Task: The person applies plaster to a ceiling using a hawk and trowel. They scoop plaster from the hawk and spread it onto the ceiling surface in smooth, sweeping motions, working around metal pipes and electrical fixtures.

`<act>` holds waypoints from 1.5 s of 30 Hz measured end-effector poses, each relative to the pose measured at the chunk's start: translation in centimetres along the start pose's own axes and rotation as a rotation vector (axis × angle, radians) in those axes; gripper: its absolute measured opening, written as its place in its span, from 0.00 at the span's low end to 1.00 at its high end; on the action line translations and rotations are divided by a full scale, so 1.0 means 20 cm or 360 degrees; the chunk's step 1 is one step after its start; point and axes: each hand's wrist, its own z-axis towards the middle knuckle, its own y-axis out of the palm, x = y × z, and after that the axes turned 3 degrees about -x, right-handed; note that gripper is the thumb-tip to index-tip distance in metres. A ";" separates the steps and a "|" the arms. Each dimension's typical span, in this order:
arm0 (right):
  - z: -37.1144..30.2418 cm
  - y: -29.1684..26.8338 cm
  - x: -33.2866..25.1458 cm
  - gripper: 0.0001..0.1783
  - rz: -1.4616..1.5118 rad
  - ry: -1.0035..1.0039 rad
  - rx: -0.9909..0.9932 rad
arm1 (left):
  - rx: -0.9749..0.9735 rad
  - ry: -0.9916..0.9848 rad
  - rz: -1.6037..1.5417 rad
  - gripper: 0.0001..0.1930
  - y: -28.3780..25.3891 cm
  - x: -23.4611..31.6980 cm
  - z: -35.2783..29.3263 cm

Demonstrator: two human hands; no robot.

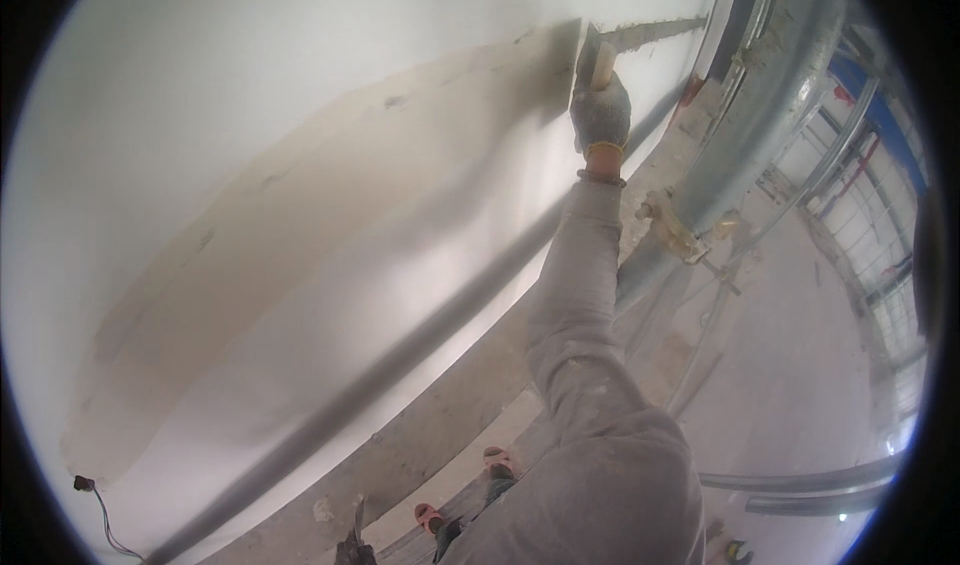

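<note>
My right hand [601,115], in a grey knit work glove, is stretched far up along the white wall [300,25]. It is closed around the pale wooden handle [603,67] of a plastering trowel [579,65]. The trowel's thin blade is set edge-on at the wall surface, at the right end of a long beige band of plaster [330,175]. Just beyond the blade, a rough grey strip [655,34] runs to the wall's right edge. My left hand is out of view.
Thick grey scaffold pipes [770,115] with a rusty clamp [675,227] stand close to the right of my arm. My feet, in pinkish shoes [429,516], are on planks [465,505] below. Wires hang from a wall box [84,483] at lower left. The floor [790,355] lies far below.
</note>
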 end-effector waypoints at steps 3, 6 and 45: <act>0.11 0.04 0.05 0.20 -0.0104 0.0006 0.0064 | -0.0048 -0.0047 -0.0009 0.20 0.02 -0.05 0.01; 0.22 0.12 0.20 0.15 0.0048 -0.0072 -0.0007 | -0.0101 -0.0059 -0.0039 0.19 -0.01 -0.06 0.02; -1.46 0.26 -1.16 0.42 0.0471 -0.0520 0.0146 | -0.0058 0.0180 0.0200 0.18 -0.20 -0.62 -0.23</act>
